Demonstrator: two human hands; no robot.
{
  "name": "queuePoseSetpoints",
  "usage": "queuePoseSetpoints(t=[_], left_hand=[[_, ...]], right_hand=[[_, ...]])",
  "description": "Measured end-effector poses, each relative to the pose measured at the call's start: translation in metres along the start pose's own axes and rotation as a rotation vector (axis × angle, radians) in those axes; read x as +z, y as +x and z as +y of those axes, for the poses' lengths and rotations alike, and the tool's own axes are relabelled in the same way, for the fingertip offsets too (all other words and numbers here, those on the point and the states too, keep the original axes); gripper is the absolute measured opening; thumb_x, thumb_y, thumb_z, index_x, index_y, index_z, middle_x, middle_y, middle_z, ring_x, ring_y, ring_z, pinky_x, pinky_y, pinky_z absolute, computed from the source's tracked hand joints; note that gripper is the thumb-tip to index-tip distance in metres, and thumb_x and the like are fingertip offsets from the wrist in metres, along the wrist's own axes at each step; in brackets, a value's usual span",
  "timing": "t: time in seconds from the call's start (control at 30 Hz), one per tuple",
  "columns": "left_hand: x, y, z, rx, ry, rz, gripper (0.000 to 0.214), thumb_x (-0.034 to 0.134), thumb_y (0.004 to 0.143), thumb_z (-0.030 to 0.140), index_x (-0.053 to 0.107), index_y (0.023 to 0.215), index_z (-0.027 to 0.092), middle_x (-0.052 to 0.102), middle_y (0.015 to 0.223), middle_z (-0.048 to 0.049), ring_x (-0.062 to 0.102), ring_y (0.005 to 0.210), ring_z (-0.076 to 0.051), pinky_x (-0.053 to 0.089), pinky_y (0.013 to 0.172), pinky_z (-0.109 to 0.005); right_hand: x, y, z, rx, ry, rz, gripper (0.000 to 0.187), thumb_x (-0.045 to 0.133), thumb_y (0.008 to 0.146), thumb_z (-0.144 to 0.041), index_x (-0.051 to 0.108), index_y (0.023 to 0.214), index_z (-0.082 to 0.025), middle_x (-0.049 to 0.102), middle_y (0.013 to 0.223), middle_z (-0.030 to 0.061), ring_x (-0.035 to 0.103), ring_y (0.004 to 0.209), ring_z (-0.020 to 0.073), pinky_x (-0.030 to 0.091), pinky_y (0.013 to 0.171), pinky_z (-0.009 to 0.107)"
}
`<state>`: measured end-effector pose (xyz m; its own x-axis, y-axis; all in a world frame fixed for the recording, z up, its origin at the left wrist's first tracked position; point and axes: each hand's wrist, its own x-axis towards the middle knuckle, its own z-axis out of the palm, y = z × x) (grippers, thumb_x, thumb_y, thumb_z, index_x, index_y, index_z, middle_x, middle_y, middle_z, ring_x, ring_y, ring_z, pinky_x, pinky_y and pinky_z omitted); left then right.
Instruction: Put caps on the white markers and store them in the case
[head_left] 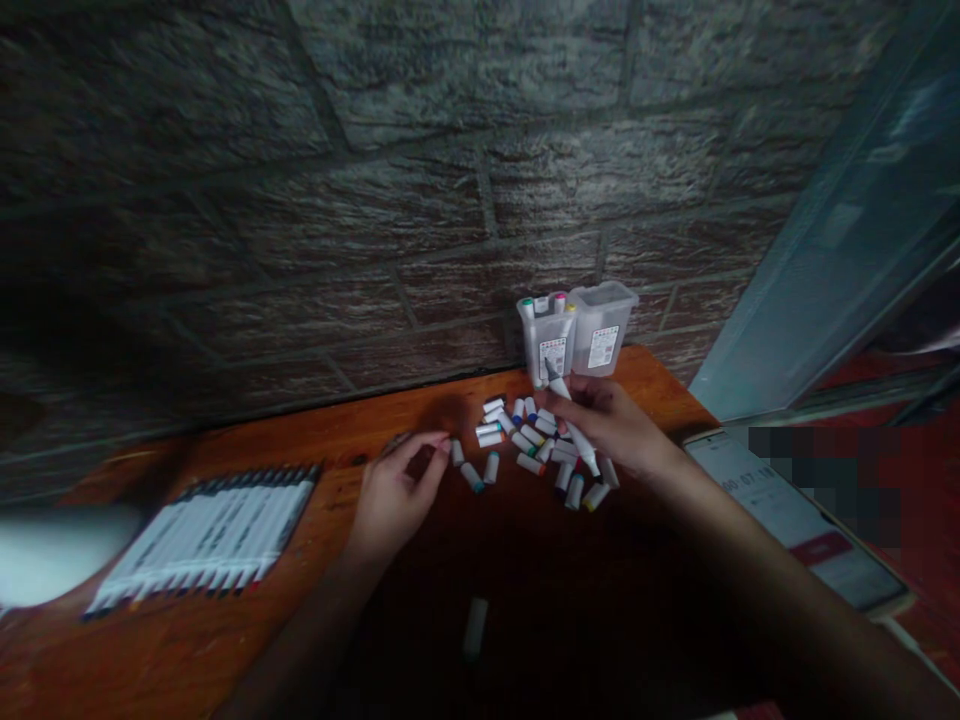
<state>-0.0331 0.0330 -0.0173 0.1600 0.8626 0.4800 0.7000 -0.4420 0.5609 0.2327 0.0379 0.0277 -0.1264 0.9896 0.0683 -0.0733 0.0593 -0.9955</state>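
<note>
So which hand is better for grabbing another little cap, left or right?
Probably the left hand: it's very close to a loose white cap, though I can't tell if it's touching. The right hand is already holding a marker.

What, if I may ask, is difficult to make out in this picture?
In the head view:
- Fine print on the label of the right-hand container: too small.
- Whether the left hand grips the nearest cap: fingers and dim light obscure it.
- White object at left: blurred, cut off by the edge.
- Pale cylinder at bottom centre: shadow hides its details.
</note>
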Motion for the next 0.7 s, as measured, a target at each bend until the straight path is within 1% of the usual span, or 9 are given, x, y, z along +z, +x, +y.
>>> queuePoseSetpoints(t=[0.07,0.13,0.23,0.3,0.37,0.47,0.57,0.63,0.7], left_hand=[[0.003,0.006,-0.006,-0.082,0.021,-0.016,0.030,0.056,0.092,0.043,0.072,0.100,0.020,0.077,0.098,-0.0051,0.071,0.089,-0.021,0.052,0.080,-0.029],[0.007,0.012,-0.011,-0.139,0.060,-0.102,0.035,0.055,0.091,0.048,0.074,0.096,0.020,0.077,0.091,-0.0049,0.071,0.083,-0.021,0.052,0.075,-0.029],[0.007,0.016,-0.013,-0.151,0.109,-0.218,0.035,0.056,0.089,0.050,0.075,0.094,0.021,0.077,0.088,-0.0038,0.071,0.080,-0.021,0.050,0.074,-0.030],[0.001,0.015,-0.011,-0.144,0.099,-0.274,0.032,0.057,0.089,0.047,0.075,0.094,0.021,0.077,0.089,-0.0033,0.070,0.080,-0.021,0.050,0.075,-0.030],[-0.009,0.013,-0.008,-0.128,0.063,-0.369,0.028,0.057,0.087,0.042,0.074,0.093,0.021,0.077,0.089,-0.0027,0.070,0.080,-0.020,0.050,0.075,-0.029],[-0.023,0.010,-0.005,-0.106,0.065,-0.479,0.023,0.057,0.086,0.038,0.072,0.088,0.021,0.076,0.085,-0.0019,0.069,0.077,-0.019,0.049,0.070,-0.027],[-0.026,0.009,-0.007,-0.102,0.070,-0.449,0.022,0.058,0.086,0.040,0.070,0.086,0.021,0.074,0.079,-0.0011,0.067,0.071,-0.018,0.048,0.066,-0.027],[-0.023,0.009,-0.007,-0.101,-0.043,-0.331,0.023,0.061,0.085,0.042,0.070,0.087,0.021,0.075,0.087,-0.0026,0.069,0.079,-0.018,0.050,0.072,-0.027],[-0.019,0.009,-0.005,-0.118,-0.189,-0.181,0.026,0.063,0.085,0.043,0.071,0.091,0.019,0.075,0.096,-0.0052,0.069,0.087,-0.019,0.052,0.079,-0.028]], right_hand=[[0.005,-0.001,0.003,0.004,-0.032,-0.012,0.032,0.075,0.074,-0.049,0.066,0.073,-0.018,0.059,0.058,-0.0039,0.047,0.049,0.0092,0.033,0.047,0.023],[0.010,-0.002,0.006,0.012,-0.056,-0.028,0.032,0.074,0.075,-0.049,0.067,0.076,-0.018,0.061,0.061,-0.0029,0.048,0.050,0.0097,0.034,0.047,0.023],[0.013,-0.002,0.011,0.018,-0.065,-0.026,0.032,0.073,0.076,-0.050,0.068,0.080,-0.019,0.062,0.063,-0.0020,0.048,0.051,0.0100,0.035,0.047,0.023],[0.012,-0.001,0.014,0.012,-0.057,-0.018,0.032,0.072,0.077,-0.051,0.066,0.078,-0.019,0.061,0.061,-0.0026,0.047,0.049,0.0096,0.033,0.045,0.023],[0.011,0.001,0.017,0.010,-0.021,-0.001,0.033,0.073,0.076,-0.051,0.064,0.073,-0.020,0.058,0.058,-0.0035,0.045,0.046,0.0091,0.032,0.043,0.023],[0.009,0.003,0.017,0.024,0.090,0.076,0.034,0.076,0.072,-0.050,0.062,0.069,-0.020,0.056,0.055,-0.0052,0.044,0.043,0.0083,0.033,0.041,0.022],[0.007,0.005,0.011,0.054,0.175,0.237,0.035,0.077,0.070,-0.052,0.061,0.070,-0.020,0.053,0.050,-0.0069,0.041,0.038,0.0075,0.030,0.037,0.022],[0.007,0.005,0.007,0.080,0.237,0.298,0.038,0.076,0.071,-0.054,0.061,0.069,-0.020,0.052,0.048,-0.0072,0.037,0.035,0.0067,0.026,0.034,0.021],[0.010,0.005,0.006,0.091,0.330,0.270,0.039,0.077,0.070,-0.055,0.062,0.069,-0.019,0.054,0.049,-0.0065,0.037,0.035,0.0058,0.026,0.034,0.020]])
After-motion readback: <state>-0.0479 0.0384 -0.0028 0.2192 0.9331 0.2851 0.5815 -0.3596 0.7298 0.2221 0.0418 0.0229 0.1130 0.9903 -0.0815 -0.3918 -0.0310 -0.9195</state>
